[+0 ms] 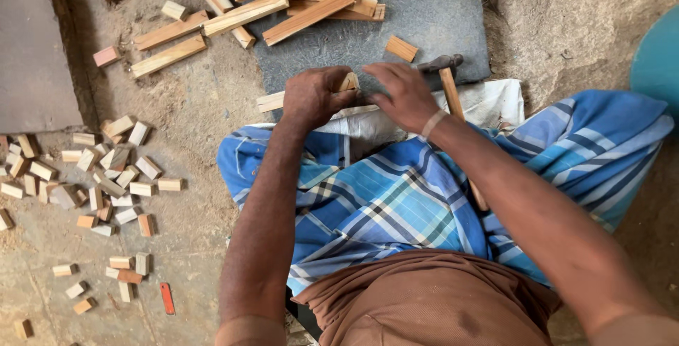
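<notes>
Left hand [311, 96] clenched around a wooden strip [272, 101] lying at the dark mat's [424, 14] near edge. Right hand [403, 95] grips the strip's other end. Hammer [449, 88] rests just beside right hand; small blocks [106, 176] scattered on floor.

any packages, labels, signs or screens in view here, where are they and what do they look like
No labels, signs or screens show.
White sack: nearest to packaging, flat on the ground under the hammer, beside the right hand; white, crumpled, no print visible.
Left hand: holds a wooden strip, which is bare.
</notes>
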